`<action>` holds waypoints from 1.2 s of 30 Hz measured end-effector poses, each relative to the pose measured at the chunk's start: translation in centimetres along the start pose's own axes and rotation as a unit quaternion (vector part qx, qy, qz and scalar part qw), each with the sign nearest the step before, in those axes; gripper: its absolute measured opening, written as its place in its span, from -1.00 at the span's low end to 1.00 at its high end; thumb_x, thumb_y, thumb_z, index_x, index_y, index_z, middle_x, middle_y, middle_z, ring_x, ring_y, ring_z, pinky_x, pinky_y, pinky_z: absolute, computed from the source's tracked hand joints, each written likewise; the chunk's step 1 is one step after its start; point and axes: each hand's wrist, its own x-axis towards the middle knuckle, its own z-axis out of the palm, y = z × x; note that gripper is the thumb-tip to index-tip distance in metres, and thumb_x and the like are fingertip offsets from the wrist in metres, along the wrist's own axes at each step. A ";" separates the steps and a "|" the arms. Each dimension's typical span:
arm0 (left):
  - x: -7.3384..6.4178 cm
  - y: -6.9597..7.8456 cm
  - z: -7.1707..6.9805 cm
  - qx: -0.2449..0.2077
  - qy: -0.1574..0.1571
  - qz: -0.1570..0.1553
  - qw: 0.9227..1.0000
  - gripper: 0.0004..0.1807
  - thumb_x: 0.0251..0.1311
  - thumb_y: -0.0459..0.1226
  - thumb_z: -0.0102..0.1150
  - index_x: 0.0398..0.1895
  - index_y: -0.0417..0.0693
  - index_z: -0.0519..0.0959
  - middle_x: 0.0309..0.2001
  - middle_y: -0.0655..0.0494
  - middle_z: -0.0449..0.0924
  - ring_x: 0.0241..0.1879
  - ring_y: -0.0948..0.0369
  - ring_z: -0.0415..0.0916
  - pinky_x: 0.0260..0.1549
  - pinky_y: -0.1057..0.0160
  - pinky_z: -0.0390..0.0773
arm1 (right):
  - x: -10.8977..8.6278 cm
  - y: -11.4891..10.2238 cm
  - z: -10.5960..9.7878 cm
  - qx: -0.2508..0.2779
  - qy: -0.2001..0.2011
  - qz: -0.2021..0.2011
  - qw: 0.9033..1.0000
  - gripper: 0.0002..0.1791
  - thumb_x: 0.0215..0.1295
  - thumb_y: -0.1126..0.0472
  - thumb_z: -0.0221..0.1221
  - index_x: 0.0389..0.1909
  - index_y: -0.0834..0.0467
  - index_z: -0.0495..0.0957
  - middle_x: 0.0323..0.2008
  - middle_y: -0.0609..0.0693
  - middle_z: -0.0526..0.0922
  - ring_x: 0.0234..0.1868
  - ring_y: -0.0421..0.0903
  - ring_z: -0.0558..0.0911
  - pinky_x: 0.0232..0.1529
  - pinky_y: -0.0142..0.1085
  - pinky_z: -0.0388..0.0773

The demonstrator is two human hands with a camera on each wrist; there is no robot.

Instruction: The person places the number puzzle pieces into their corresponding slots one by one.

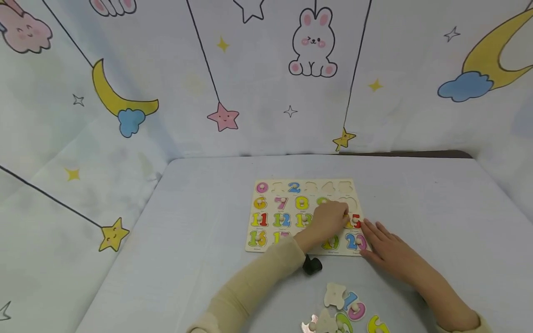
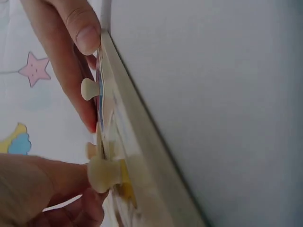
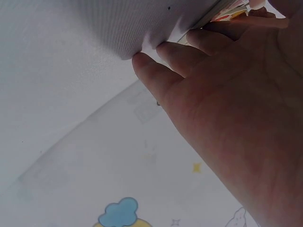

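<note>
A wooden number puzzle board (image 1: 251, 231) lies on the table, many of its knobbed number pieces in their slots. My left hand (image 1: 326, 220) reaches over its right half with curled fingers. The fingertips pinch at the number 15 puzzle piece (image 1: 356, 221), which is partly covered by them. In the left wrist view the left hand (image 2: 61, 184) is behind a pale knob (image 2: 103, 175) in the foreground. My right hand (image 1: 393, 254) lies with extended fingers along the board's right edge; its thumb touches near the number 20 piece (image 1: 356, 241). In the right wrist view the right hand's fingers (image 3: 163, 78) rest against the tablecloth.
Loose number pieces lie in front of the board, among them a blue 1 (image 1: 350, 300), a pink piece (image 1: 356, 311), a yellow one (image 1: 377, 325) and a face-down piece (image 1: 334, 295). A small black object (image 1: 312, 265) shows by the left sleeve (image 1: 254, 282). A patterned cloth backdrop (image 1: 258, 83) stands behind.
</note>
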 end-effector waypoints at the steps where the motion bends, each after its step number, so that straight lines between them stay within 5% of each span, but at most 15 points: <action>1: -0.1 0.2 0.0 0.027 -0.002 0.010 1.000 -0.85 0.29 -0.13 0.10 -0.43 0.09 0.53 -0.56 0.33 0.37 -0.58 0.38 0.27 -0.61 0.43 0.26 | 0.0 0.0 0.0 0.000 -0.002 0.001 1.000 -0.20 0.27 -0.07 0.14 0.35 0.35 0.15 0.33 0.28 0.14 0.29 0.36 0.09 0.11 0.25 0.11; 10: -2.0 1.0 -0.6 0.173 -0.048 0.083 0.980 -0.85 0.28 -0.14 0.11 -0.17 0.13 0.63 -0.31 0.23 0.41 -0.47 0.33 0.30 -0.56 0.42 0.39 | -0.1 0.1 0.0 0.002 0.002 -0.008 1.000 -0.22 0.29 -0.06 0.12 0.33 0.37 0.16 0.32 0.29 0.16 0.28 0.37 0.11 0.09 0.25 0.13; 19: -4.5 0.7 -1.4 0.246 -0.060 0.155 0.955 -0.75 0.29 -0.09 0.09 -0.02 0.21 0.62 -0.06 0.20 0.46 -0.21 0.27 0.33 -0.29 0.39 0.44 | 0.1 0.1 0.1 0.004 -0.002 -0.007 1.000 -0.22 0.29 -0.07 0.11 0.34 0.36 0.16 0.33 0.29 0.15 0.28 0.37 0.10 0.09 0.27 0.12; 26: -8.6 0.3 -2.9 0.235 -0.095 0.231 0.939 -0.66 0.23 -0.02 0.15 0.08 0.29 0.54 -0.07 0.27 0.45 -0.15 0.31 0.34 -0.21 0.41 0.39 | 0.1 -0.1 -0.3 0.001 0.000 -0.003 1.000 -0.22 0.27 -0.05 0.14 0.34 0.35 0.16 0.33 0.29 0.14 0.29 0.36 0.09 0.10 0.26 0.10; 32: -12.0 -0.3 -4.0 0.158 -0.137 0.303 0.930 -0.61 0.26 -0.18 0.14 0.17 0.29 0.48 0.00 0.31 0.46 -0.06 0.37 0.38 -0.09 0.49 0.34 | 0.0 0.0 -0.1 -0.003 -0.004 0.004 1.000 -0.21 0.29 -0.07 0.12 0.35 0.34 0.14 0.34 0.28 0.12 0.30 0.35 0.07 0.13 0.24 0.09; 36: -13.5 -0.9 -4.3 0.125 -0.149 0.341 0.920 -0.57 0.23 -0.10 0.18 0.19 0.27 0.47 0.01 0.31 0.46 -0.07 0.39 0.37 -0.10 0.51 0.31 | -0.1 0.1 0.0 -0.003 -0.001 0.000 1.000 -0.22 0.29 -0.06 0.12 0.34 0.35 0.15 0.33 0.29 0.13 0.30 0.35 0.08 0.12 0.24 0.10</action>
